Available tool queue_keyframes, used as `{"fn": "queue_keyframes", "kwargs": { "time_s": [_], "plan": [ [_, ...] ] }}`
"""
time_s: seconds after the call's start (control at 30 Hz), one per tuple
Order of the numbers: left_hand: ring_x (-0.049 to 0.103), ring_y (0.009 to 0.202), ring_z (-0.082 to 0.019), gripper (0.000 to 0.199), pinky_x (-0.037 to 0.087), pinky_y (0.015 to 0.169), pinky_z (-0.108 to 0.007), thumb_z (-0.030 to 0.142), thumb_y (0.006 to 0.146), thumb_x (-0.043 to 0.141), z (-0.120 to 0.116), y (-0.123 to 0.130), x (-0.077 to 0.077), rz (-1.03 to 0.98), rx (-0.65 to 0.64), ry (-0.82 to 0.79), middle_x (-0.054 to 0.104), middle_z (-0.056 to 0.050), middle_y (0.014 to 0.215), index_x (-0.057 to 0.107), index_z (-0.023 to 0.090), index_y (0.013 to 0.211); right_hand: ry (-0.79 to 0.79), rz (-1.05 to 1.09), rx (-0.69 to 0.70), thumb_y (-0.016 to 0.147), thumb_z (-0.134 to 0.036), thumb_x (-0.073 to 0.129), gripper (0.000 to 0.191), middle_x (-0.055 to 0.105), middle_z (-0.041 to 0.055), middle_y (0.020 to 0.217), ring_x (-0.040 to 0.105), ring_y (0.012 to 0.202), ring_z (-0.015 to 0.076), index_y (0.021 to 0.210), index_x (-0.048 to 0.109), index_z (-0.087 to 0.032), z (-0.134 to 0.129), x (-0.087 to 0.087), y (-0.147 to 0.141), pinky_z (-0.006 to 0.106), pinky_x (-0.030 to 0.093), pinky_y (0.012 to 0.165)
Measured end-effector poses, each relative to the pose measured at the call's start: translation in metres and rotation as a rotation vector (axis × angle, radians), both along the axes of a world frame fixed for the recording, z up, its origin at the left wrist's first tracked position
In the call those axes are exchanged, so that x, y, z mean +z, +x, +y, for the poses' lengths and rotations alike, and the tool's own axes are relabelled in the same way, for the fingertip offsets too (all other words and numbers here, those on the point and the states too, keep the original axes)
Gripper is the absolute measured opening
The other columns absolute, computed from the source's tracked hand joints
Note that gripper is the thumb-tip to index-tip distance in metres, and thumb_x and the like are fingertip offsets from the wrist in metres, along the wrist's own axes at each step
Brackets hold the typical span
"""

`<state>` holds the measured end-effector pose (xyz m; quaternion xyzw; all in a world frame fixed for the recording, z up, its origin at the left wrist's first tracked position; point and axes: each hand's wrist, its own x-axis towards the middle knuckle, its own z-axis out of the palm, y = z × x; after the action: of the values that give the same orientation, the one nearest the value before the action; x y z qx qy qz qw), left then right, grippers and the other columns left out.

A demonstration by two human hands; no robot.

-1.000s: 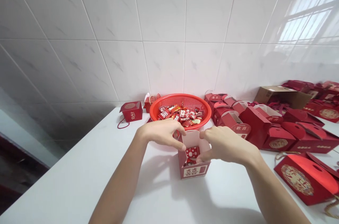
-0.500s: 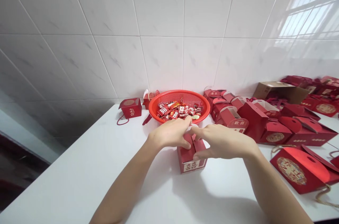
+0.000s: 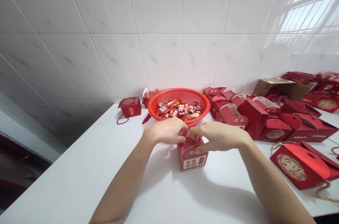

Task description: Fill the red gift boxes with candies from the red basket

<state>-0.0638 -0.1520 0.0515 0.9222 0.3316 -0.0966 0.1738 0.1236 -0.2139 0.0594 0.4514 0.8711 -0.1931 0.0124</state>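
Observation:
A small red gift box (image 3: 192, 165) with a white-and-red character panel stands upright on the white table. Its rounded front flap, printed with a character, now shows at the top. My left hand (image 3: 167, 131) is closed over the box's upper left side, fingers curled at the top flaps. My right hand (image 3: 221, 135) is closed at the upper right, its thumb against the front flap and its fingers bent behind it. The far flaps are mostly hidden by my fingers. Just behind the box sits a red plastic basket (image 3: 202, 115) holding wrapped candies (image 3: 173, 112).
A closed red box (image 3: 129, 107) with a cord lies on the left of the white table (image 3: 106, 167). Several red gift boxes (image 3: 275, 130) crowd the right side. A cardboard box (image 3: 296, 90) stands behind them, against the tiled wall (image 3: 159, 58).
The box's front flap has come up, showing its printed character. My fingers have curled in at the box top, and my right thumb now presses the front flap.

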Motion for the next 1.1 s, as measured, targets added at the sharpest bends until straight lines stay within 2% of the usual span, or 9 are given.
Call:
{"fn": "queue_keyframes", "kwargs": {
  "time_s": [0.1,0.3,0.47,0.7,0.8,0.87,0.97,1.0,1.1],
  "plan": [
    [0.060,0.073,-0.019,0.021,0.036,0.054,-0.026,0.024,0.082,0.053,0.001,-0.001,0.000,0.001,0.030,-0.028,0.070,-0.003,0.083,0.071,0.021,0.093,0.032,-0.023,-0.045,0.083,-0.025,0.070,0.014,0.071,0.0024,0.087,0.060,0.072,0.0162,0.095,0.068,-0.019,0.001,-0.001,-0.002,0.024,0.035,0.058],
    [0.056,0.060,-0.014,0.023,0.036,0.050,-0.025,0.022,0.082,0.052,-0.001,-0.001,0.003,0.019,0.015,-0.116,0.071,-0.001,0.078,0.074,0.021,0.088,0.083,-0.203,-0.209,0.079,-0.039,0.069,0.021,0.066,0.0029,0.076,0.056,0.062,0.0160,0.080,0.064,-0.018,0.010,-0.011,-0.005,0.025,0.030,0.051],
    [0.054,0.057,-0.015,0.025,0.032,0.045,-0.026,0.042,0.081,0.060,-0.005,0.003,0.000,0.019,0.063,-0.135,0.065,-0.001,0.068,0.067,0.020,0.072,0.035,-0.220,-0.218,0.078,-0.045,0.070,0.028,0.066,0.0035,0.080,0.060,0.067,0.0173,0.086,0.066,-0.019,0.015,-0.017,-0.002,0.025,0.031,0.051],
    [0.051,0.054,-0.015,0.031,0.032,0.046,-0.027,0.041,0.073,0.070,-0.008,0.015,-0.013,0.014,0.050,-0.102,0.055,0.002,0.059,0.050,0.020,0.064,0.111,-0.224,-0.264,0.078,-0.049,0.073,0.044,0.071,0.0076,0.081,0.070,0.074,0.0268,0.103,0.063,-0.014,-0.010,-0.016,-0.021,0.028,0.031,0.051],
    [0.051,0.054,-0.016,0.026,0.034,0.048,-0.027,0.039,0.077,0.068,-0.011,0.017,-0.014,-0.009,0.012,-0.106,0.056,0.002,0.059,0.054,0.020,0.066,0.206,-0.210,-0.277,0.083,-0.042,0.070,0.033,0.071,0.0080,0.079,0.070,0.069,0.0269,0.099,0.063,-0.014,-0.030,-0.016,-0.028,0.029,0.032,0.049],
    [0.054,0.058,-0.017,0.018,0.038,0.053,-0.027,0.033,0.080,0.065,-0.013,0.022,-0.016,-0.032,-0.040,-0.062,0.059,0.000,0.064,0.059,0.020,0.071,0.330,-0.169,-0.221,0.088,-0.036,0.065,0.022,0.071,0.0085,0.081,0.069,0.067,0.0255,0.095,0.063,-0.015,-0.049,-0.016,-0.029,0.030,0.035,0.051],
    [0.060,0.074,-0.021,0.015,0.045,0.065,-0.030,0.033,0.087,0.062,-0.017,0.038,-0.027,-0.127,-0.092,0.046,0.063,-0.004,0.082,0.066,0.019,0.085,0.489,-0.056,0.043,0.087,-0.038,0.068,0.025,0.071,0.0113,0.091,0.069,0.076,0.0265,0.097,0.061,-0.017,-0.080,-0.026,-0.031,0.031,0.043,0.058],
    [0.061,0.080,-0.022,0.019,0.048,0.071,-0.031,0.037,0.089,0.061,-0.019,0.046,-0.033,-0.179,-0.087,0.065,0.063,-0.006,0.090,0.068,0.019,0.092,0.489,-0.014,0.138,0.086,-0.039,0.068,0.023,0.071,0.0086,0.087,0.068,0.072,0.0243,0.093,0.060,-0.019,-0.089,-0.032,-0.031,0.030,0.044,0.057],
    [0.063,0.092,-0.022,0.026,0.050,0.087,-0.035,0.040,0.095,0.057,-0.025,0.074,-0.057,-0.359,-0.062,0.067,0.059,-0.008,0.109,0.070,0.020,0.106,0.429,0.021,0.237,0.082,-0.046,0.068,0.026,0.064,-0.0023,0.066,0.058,0.050,0.0162,0.078,0.055,-0.024,-0.106,-0.056,-0.031,0.028,0.040,0.047]
  ]
}}
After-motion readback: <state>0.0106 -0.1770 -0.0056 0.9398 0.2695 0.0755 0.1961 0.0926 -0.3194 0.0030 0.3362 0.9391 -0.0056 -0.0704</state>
